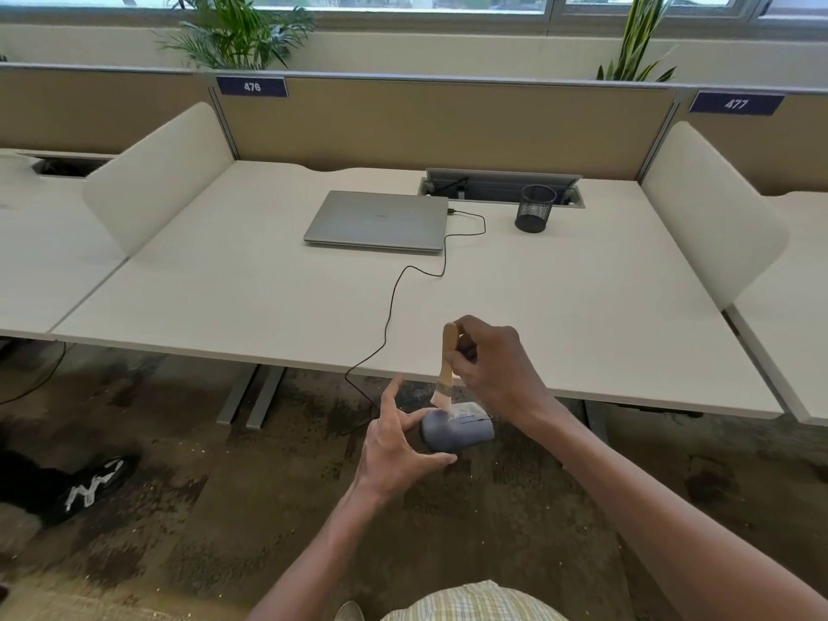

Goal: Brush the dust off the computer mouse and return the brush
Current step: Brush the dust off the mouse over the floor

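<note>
Brushing in progress: right hand (pixel 486 365) grips the brush (pixel 446 365) by its wooden handle, bristles on the mouse (pixel 457 427), which left hand (pixel 398 445) pinches by the rear sides, held in the air just off the desk (pixel 582 307) edge. Mouse looks light, rigid, smooth plastic, so a side pinch suits; its cable (pixel 394 298) probably tugs a bit. Brush likely returns to the mesh cup (pixel 534 209).

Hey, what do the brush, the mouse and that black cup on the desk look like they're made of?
Brush: pale unvarnished wood handle by its tan colour, a grey band that is probably metal, and light bristles, natural or synthetic I cannot tell.
Mouse: matte grey-blue plastic, judging by its smooth moulded shell.
Cup: black wire mesh, likely metal, since light shows through its wall.
</note>
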Demonstrator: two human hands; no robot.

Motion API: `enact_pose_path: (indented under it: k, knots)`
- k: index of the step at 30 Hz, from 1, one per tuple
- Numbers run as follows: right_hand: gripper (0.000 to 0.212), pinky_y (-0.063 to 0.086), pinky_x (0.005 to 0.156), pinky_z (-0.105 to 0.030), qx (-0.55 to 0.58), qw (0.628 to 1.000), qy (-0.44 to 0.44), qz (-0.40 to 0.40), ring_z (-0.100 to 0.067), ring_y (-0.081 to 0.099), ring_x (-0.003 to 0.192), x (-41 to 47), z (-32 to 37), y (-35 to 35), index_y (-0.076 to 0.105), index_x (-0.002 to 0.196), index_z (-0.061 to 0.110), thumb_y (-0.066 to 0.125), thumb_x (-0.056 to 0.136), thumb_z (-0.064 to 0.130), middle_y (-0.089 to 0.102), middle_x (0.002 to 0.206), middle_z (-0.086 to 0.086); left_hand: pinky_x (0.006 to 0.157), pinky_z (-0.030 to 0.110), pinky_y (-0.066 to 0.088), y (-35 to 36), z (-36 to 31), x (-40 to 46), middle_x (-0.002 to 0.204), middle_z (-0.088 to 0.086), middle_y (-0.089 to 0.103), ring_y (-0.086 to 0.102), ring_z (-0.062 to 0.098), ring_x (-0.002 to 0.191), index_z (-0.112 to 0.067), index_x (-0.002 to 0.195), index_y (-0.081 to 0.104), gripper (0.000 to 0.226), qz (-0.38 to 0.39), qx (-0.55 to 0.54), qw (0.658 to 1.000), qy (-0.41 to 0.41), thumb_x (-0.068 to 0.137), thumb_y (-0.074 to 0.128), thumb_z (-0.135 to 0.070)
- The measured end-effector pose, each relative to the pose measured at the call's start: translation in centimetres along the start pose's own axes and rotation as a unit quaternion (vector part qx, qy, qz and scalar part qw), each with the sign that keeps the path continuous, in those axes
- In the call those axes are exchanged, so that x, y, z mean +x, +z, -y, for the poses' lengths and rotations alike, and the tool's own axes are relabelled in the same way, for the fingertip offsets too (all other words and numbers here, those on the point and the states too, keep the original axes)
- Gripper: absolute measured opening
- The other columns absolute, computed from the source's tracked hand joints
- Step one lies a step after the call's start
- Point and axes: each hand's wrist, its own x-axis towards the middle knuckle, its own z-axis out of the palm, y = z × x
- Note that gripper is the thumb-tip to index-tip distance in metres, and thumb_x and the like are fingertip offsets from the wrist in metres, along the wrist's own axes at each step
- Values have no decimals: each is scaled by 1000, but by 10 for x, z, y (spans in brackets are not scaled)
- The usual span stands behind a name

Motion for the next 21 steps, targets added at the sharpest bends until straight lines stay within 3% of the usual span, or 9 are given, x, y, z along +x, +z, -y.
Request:
enact_pose_path:
  k: [2, 6, 12, 17, 21]
  knots:
    - [7, 60, 68, -36, 21, 1000, 2, 6, -17, 69, 71, -3, 1, -3, 66, 94, 8, 69, 89, 6, 71, 81, -3, 96, 11, 43, -1, -1, 0, 113, -5, 74, 65, 2, 103, -10, 154, 15, 135, -4, -2, 1000, 1, 52, 97, -38]
    - [12, 61, 71, -36, 19, 999, -13, 49, -17, 71, 75, -14, 0, -2, 67, 98, 9, 72, 88, 6, 72, 85, -4, 85, -7, 34, -3, 2, 1, 114, -2, 74, 59, -6, 92, -6, 153, 17, 133, -5, -6, 1000, 8, 52, 98, -36]
    - [11, 59, 70, -39, 7, 1000, -1, 12, -19, 69, 73, -7, -10, -11, 66, 98, 7, 69, 89, 3, 72, 84, -5, 85, -3, 41, -1, 1, -1, 110, -2, 75, 66, 2, 95, -9, 154, 17, 134, -3, -18, 1000, 4, 51, 98, -36]
    - [13, 60, 71, -26, 12, 1000, 3, 28, -16, 70, 78, -15, -8, -15, 68, 102, 7, 71, 89, 4, 73, 89, -4, 86, -8, 35, -1, 1, -3, 113, -3, 74, 61, -7, 93, -11, 155, 15, 135, 3, -24, 1000, 6, 51, 98, -36]
    - [12, 61, 72, -34, -6, 999, 18, 30, -19, 70, 77, -15, -15, -11, 67, 101, 8, 69, 90, 4, 72, 88, -5, 85, -9, 32, 1, 4, -7, 112, -3, 75, 56, -23, 90, -12, 155, 14, 135, 19, -11, 1000, 13, 52, 98, -35]
